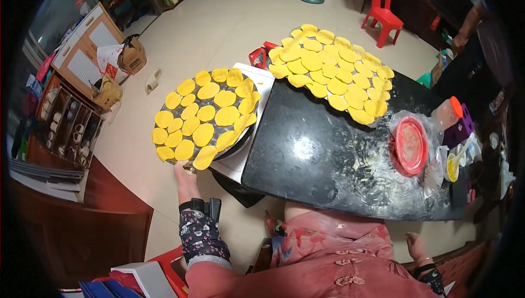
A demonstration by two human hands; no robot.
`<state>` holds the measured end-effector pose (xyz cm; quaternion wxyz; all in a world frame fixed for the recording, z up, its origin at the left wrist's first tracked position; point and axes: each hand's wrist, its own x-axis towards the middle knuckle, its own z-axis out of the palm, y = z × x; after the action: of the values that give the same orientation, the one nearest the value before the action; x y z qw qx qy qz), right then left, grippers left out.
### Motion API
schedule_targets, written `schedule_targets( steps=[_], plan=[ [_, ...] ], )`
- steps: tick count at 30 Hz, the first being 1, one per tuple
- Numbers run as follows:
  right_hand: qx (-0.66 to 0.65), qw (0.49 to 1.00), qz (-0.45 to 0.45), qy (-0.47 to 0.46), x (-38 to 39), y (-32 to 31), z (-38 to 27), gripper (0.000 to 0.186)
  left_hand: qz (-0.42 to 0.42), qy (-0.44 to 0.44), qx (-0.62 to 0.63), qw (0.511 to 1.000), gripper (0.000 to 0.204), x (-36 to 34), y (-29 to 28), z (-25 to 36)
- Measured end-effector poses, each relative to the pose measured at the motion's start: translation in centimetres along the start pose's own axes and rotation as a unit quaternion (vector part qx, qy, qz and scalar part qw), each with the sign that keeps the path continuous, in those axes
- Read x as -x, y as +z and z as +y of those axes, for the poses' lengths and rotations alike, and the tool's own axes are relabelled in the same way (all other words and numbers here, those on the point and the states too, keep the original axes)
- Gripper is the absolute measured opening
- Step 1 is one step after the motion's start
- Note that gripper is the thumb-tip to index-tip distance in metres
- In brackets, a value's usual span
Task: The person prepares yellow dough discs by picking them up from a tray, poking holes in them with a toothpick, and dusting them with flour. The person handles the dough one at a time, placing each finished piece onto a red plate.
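My left hand is closed on the near edge of a round dark tray, left of the black table. Flat yellow dough rounds cover the tray, some hanging over its rim. Below it shows a white surface; whether the tray rests there I cannot tell. My right hand hangs low at my right side, before the table's near edge, fingers loosely out and nothing seen in it. More yellow dough rounds lie close together over the table's far end, mostly hiding what is under them.
Pale flour dusts the black table. On its right side stand a red round container, a jar with an orange lid and a yellow-filled cup. A red chair is farther off; another person's hand shows at right.
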<state>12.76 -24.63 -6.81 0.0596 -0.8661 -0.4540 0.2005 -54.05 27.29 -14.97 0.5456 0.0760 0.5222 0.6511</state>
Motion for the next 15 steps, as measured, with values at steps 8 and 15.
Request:
schedule_targets(
  steps=[8, 15],
  plan=[
    [0.003, 1.000, -0.002, -0.016, -1.0, 0.3, -1.3, 0.014, -0.056, 0.031, 0.036, 0.997, 0.021, 0.9, -0.3, 1.5],
    [0.047, 0.998, -0.035, -0.036, -1.3, 0.0, -2.0, 0.018, -0.039, 0.072, 0.018, 0.997, 0.019, 6.0, -3.3, 5.6]
  ],
)
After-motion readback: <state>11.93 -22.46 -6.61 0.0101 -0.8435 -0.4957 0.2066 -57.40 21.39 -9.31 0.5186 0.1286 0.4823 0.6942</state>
